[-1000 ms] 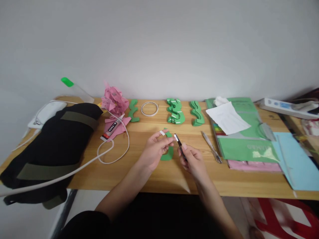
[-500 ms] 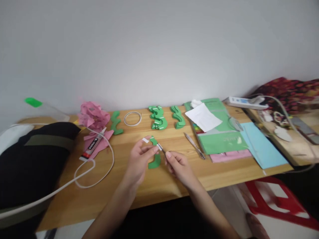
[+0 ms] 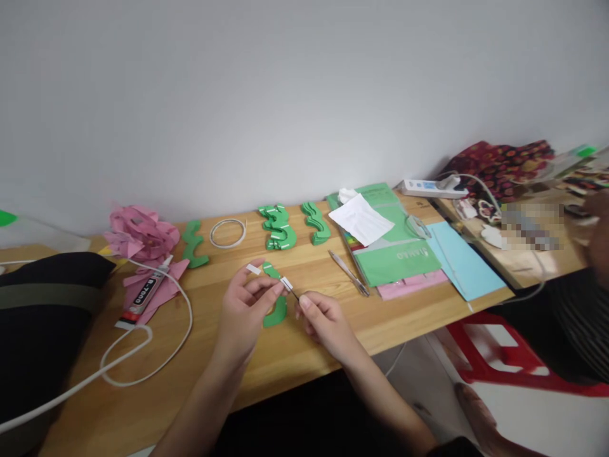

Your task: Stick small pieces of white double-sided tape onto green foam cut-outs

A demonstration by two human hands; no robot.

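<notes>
Green card-like material makes up the curved cut-out [image 3: 275,314] in front of you, which appears to lie on the table [image 3: 309,374], partly covered by the fingers of your left hand [image 3: 245,304]. Take that cut-out as the landmark. Just above its middle, a small white strip [image 3: 286,284] sits between your two hands; a second white piece [image 3: 254,270] shows at your left fingertips, to the left of the cut-out's top end, though you cannot tell from here whether it is pinched or merely stuck there.

Judging by this, the step in hand is fine work on the small white strip with the slim dark tool [image 3: 295,296], whose tip meets it. The next move seems to call for a steady left pinch and a small, controlled motion of that tip, clear of the cut-out below.

Your left hand comes in from the lower left of the cut-out, thumb and forefinger drawn together, its grip closed on the near end of the small white strip. Your right hand [image 3: 326,317] stands to the right of the cut-out, fingers curled under and thumb on top, its grip closed round the slim dark tool. Both forearms angle inward, so the hands nearly meet over the cut-out.
</notes>
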